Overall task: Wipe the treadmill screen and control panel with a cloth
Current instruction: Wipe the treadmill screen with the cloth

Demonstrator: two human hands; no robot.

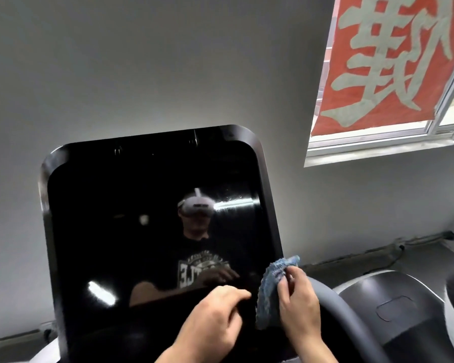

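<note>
In front of the large glossy black treadmill screen (152, 231), low in the head view, both bare hands are raised side by side near its lower right corner. The right hand (296, 302) reaches up from the bottom edge with the wrist bent slightly inward, its thumb and fingers pinching a crumpled blue-grey microfibre cloth (271, 286); the cloth hangs in a bunched fold just beside the screen's right edge, and whether it touches the glass cannot be told. The left hand (215, 315) is just left of it, back toward the camera, fingers curled loosely inward with the fingertips close to the cloth's lower part, gripping nothing that shows. A curved grey handrail (336, 310) passes behind the right hand. A red banner with pale characters (388, 61) hangs in the window at upper right.
</note>
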